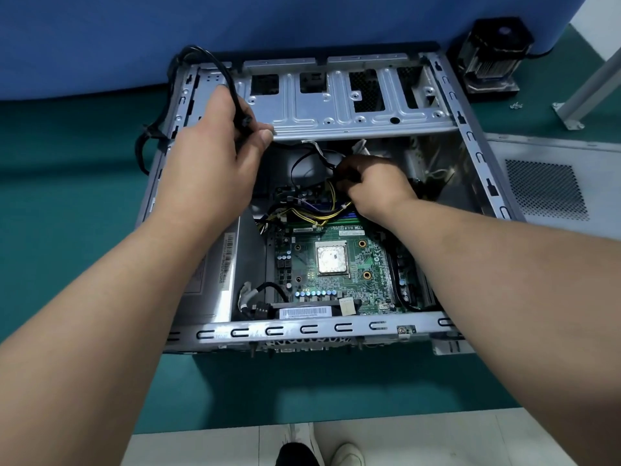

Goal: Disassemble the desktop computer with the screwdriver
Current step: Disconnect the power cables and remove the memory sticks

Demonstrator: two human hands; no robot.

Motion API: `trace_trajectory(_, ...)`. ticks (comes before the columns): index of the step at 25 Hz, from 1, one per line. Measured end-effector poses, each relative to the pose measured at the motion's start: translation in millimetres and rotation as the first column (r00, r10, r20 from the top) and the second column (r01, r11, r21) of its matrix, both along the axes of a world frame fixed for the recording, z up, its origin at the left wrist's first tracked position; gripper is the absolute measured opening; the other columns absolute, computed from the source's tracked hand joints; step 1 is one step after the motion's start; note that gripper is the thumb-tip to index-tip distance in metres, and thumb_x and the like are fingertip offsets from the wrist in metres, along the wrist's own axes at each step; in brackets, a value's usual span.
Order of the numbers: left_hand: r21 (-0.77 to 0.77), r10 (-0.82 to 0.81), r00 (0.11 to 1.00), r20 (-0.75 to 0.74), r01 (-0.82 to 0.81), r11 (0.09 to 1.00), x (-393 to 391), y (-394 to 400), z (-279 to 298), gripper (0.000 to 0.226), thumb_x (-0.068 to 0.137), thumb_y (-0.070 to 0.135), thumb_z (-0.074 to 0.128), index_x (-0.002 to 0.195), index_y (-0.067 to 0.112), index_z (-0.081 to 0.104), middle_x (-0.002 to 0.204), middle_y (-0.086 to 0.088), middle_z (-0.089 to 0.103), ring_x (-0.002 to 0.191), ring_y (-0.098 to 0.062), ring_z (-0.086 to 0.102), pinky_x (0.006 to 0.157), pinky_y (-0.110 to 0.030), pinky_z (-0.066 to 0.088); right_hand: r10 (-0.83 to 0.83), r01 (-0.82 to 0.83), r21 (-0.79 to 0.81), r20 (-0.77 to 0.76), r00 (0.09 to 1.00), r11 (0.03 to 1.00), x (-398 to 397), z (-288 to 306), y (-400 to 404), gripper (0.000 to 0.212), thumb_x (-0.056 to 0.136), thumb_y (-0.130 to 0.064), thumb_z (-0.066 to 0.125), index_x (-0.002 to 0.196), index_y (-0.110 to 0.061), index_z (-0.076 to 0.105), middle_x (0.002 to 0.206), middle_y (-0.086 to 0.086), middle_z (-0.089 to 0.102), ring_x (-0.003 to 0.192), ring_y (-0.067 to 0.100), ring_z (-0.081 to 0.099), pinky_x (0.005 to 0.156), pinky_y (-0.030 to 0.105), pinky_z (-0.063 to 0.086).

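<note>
The desktop computer (322,203) lies on its side on the green worktop (67,203), open face up, its long axis running away from the viewer, drive cage (342,102) at the far end. One motherboard (336,264) lies inside with one bare processor (332,257) at its middle. Two hands are in view, well apart. The left hand (215,156) grips a black cable (221,72) at the cage's left edge. The right hand (373,186) pinches the yellow and black wires (322,210) deep in the case. One side panel (551,183) lies right of it, one cooler (494,55) beyond.
</note>
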State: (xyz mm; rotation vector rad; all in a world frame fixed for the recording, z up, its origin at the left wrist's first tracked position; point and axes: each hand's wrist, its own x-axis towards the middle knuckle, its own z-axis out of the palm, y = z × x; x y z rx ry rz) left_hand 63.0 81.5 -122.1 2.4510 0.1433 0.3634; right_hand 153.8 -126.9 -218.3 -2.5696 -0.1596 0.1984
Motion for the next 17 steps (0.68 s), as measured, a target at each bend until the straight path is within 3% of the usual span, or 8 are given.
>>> trace_trajectory(3,-0.001,0.005,1.0,0.0,-0.005,1.0,0.2,0.0,-0.1,0.018,0.103,0.036,0.058,0.108,0.021,0.048,0.108,0.018,0.075,0.101,-0.005,0.066,0.068,-0.024,0.045,0.021,-0.021,-0.025,0.002,1.0,0.999,-0.4,-0.1,0.7,0.022,0.095,-0.025,0.065,0.113,-0.036,0.07,0.115,0.008,0.069,0.101,0.031,0.064,0.081,0.027,0.049)
trace_trajectory(8,0.01,0.004,1.0,0.004,-0.004,1.0,-0.4,-0.5,1.6,0.019,0.103,0.037,0.057,0.109,0.021,0.049,0.109,0.016,0.075,0.103,-0.01,0.067,0.076,-0.034,0.049,0.057,-0.052,-0.137,0.029,0.998,0.989,-0.6,3.1,3.2,0.027,0.094,-0.022,0.061,0.118,-0.035,0.065,0.114,0.011,0.062,0.1,0.034,0.062,0.081,0.031,0.049)
trace_trajectory(12,0.013,0.006,1.0,0.001,-0.006,1.0,-0.1,-1.4,2.0,0.019,0.103,0.038,0.057,0.108,0.021,0.048,0.108,0.015,0.075,0.102,-0.011,0.067,0.077,-0.036,0.05,0.136,-0.107,-0.277,0.09,0.987,0.955,-3.5,4.3,4.5,0.028,0.091,-0.016,0.058,0.117,-0.025,0.061,0.102,0.013,0.058,0.098,0.039,0.063,0.074,0.033,0.045)
trace_trajectory(17,0.02,0.009,1.0,0.002,-0.009,1.0,0.8,-0.6,1.7,0.02,0.103,0.039,0.056,0.11,0.021,0.048,0.108,0.013,0.075,0.102,-0.015,0.068,0.079,-0.041,0.053,0.14,-0.108,-0.303,0.085,0.986,0.947,-1.8,5.3,6.3,0.031,0.09,-0.018,0.057,0.12,-0.025,0.061,0.114,0.018,0.064,0.104,0.041,0.063,0.083,0.038,0.052)
